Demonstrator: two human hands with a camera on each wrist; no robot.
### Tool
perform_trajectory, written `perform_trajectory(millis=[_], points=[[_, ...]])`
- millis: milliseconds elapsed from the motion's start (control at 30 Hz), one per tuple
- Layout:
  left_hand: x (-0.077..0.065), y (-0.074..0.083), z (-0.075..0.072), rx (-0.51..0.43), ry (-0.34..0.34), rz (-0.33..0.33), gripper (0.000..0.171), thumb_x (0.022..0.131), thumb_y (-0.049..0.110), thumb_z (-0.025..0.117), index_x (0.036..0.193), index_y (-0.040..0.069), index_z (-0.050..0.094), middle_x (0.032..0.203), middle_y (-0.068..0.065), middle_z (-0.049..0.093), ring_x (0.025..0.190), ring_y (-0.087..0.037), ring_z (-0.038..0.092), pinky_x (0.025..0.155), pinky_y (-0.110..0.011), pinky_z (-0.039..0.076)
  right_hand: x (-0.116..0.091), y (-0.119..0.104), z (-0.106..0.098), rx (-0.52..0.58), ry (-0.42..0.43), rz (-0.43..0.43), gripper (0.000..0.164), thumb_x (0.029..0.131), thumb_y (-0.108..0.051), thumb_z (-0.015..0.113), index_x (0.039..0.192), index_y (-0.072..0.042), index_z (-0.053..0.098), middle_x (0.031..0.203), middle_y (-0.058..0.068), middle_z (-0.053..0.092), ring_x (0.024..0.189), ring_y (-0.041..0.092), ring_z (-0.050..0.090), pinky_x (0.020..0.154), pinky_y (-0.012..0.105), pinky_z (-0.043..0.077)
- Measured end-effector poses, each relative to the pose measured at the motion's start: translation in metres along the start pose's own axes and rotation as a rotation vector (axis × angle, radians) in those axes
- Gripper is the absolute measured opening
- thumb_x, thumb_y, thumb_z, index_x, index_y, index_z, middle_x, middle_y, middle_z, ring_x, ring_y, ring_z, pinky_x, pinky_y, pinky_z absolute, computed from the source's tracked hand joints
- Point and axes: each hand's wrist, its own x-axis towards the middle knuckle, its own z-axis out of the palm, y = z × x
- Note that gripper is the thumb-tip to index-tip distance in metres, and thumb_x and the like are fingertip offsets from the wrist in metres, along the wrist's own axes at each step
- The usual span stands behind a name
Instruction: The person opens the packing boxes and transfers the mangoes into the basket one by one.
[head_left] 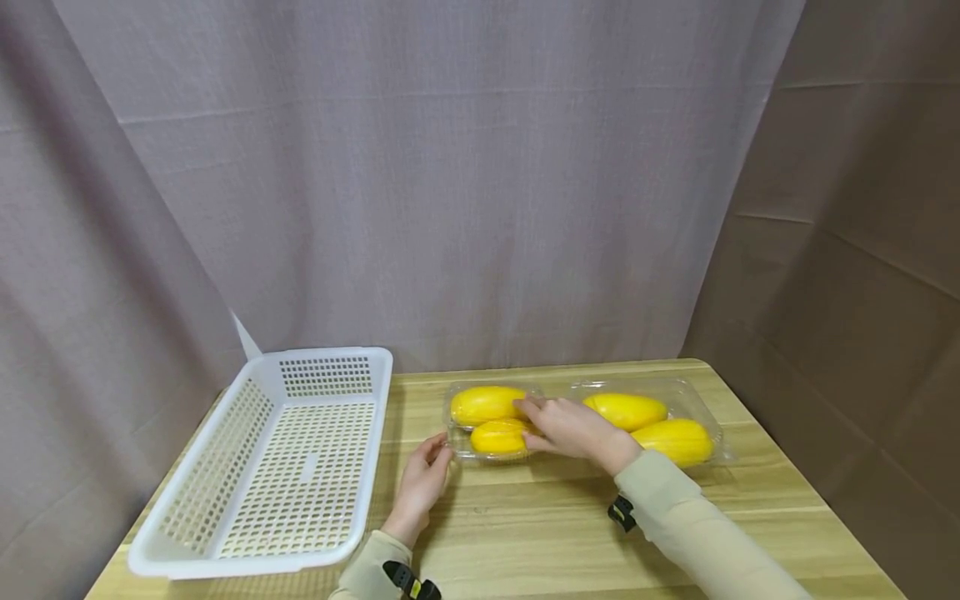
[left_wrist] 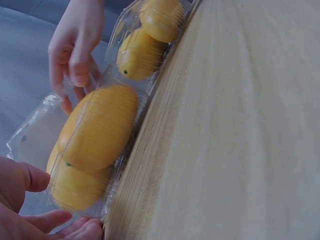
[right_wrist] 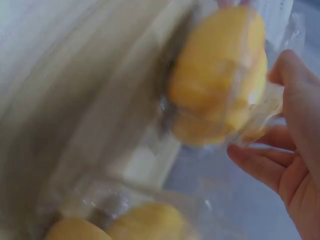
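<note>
Two yellow melons (head_left: 487, 405) lie one behind the other in a clear plastic clamshell box (head_left: 467, 454) at the table's middle. My left hand (head_left: 424, 483) is at the box's near left corner, thumb and fingertips right at its edge. Over the box's right end reaches my right hand (head_left: 570, 427), its fingers spread above the melons. A clear lid flap (left_wrist: 30, 132) stands up on the box's far side in the left wrist view. The right wrist view shows the right fingers (right_wrist: 260, 165) close by the thin plastic.
Right of this box stands a second clear plastic box (head_left: 697, 400) with two more yellow melons (head_left: 675, 442). A white perforated basket (head_left: 367, 467) sits on the left of the wooden table (head_left: 510, 533). A grey curtain (head_left: 480, 183) hangs behind.
</note>
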Motion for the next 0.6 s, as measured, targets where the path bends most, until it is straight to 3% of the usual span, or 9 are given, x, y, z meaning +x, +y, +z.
perform_trajectory(millis=[67, 167, 233, 400, 533, 600], points=[[0.000, 0.001, -0.002, 0.002, 0.000, -0.005, 0.044, 0.099, 0.012, 0.056, 0.137, -0.009, 0.053, 0.126, -0.025, 0.062, 0.111, -0.031, 0.059, 0.087, -0.035, 0.050, 0.000, 0.002, -0.004, 0.042, 0.004, 0.024, 0.047, 0.097, -0.021, 0.065, 0.131, 0.009, 0.055, 0.089, 0.016, 0.071, 0.058, 0.018, 0.065, 0.061, 0.030, 0.058], [0.001, 0.002, -0.005, 0.012, 0.007, 0.000, 0.044, 0.099, 0.012, 0.056, 0.138, -0.009, 0.053, 0.126, -0.026, 0.062, 0.112, -0.032, 0.059, 0.088, -0.036, 0.050, 0.001, 0.003, -0.010, 0.105, -0.010, 0.067, 0.050, 0.098, -0.023, 0.065, 0.135, 0.008, 0.052, 0.065, -0.002, 0.058, 0.041, 0.004, 0.039, 0.048, 0.022, 0.047], [0.002, 0.002, -0.005, 0.018, 0.010, 0.000, 0.044, 0.099, 0.012, 0.055, 0.138, -0.008, 0.053, 0.126, -0.025, 0.062, 0.113, -0.032, 0.059, 0.088, -0.036, 0.050, 0.000, 0.004, -0.012, 0.113, -0.021, 0.076, 0.051, 0.099, -0.025, 0.065, 0.136, 0.007, 0.052, 0.065, -0.002, 0.058, 0.039, 0.001, 0.035, 0.049, 0.022, 0.048], [0.003, 0.000, -0.003, 0.013, 0.005, 0.007, 0.044, 0.099, 0.012, 0.056, 0.138, -0.009, 0.054, 0.124, -0.025, 0.063, 0.112, -0.031, 0.059, 0.088, -0.034, 0.050, -0.002, 0.005, -0.010, 0.130, -0.006, 0.074, 0.051, 0.099, -0.025, 0.065, 0.135, 0.009, 0.053, 0.087, 0.012, 0.071, 0.042, -0.002, 0.039, 0.063, 0.026, 0.057], [0.001, -0.003, 0.000, 0.000, 0.006, 0.006, 0.044, 0.098, 0.011, 0.057, 0.137, -0.009, 0.054, 0.126, -0.025, 0.062, 0.115, -0.033, 0.058, 0.092, -0.039, 0.051, -0.003, 0.007, -0.012, 0.211, 0.009, 0.122, 0.053, 0.098, -0.026, 0.066, 0.137, 0.007, 0.053, 0.071, 0.003, 0.064, 0.040, -0.002, 0.033, 0.055, 0.024, 0.052], [-0.001, -0.004, 0.000, -0.003, 0.010, 0.002, 0.044, 0.097, 0.011, 0.058, 0.136, -0.009, 0.054, 0.127, -0.024, 0.062, 0.116, -0.033, 0.058, 0.095, -0.043, 0.050, -0.003, 0.008, -0.013, 0.257, 0.009, 0.163, 0.054, 0.099, -0.029, 0.066, 0.139, 0.004, 0.052, 0.066, -0.002, 0.059, 0.041, -0.001, 0.032, 0.058, 0.026, 0.050]])
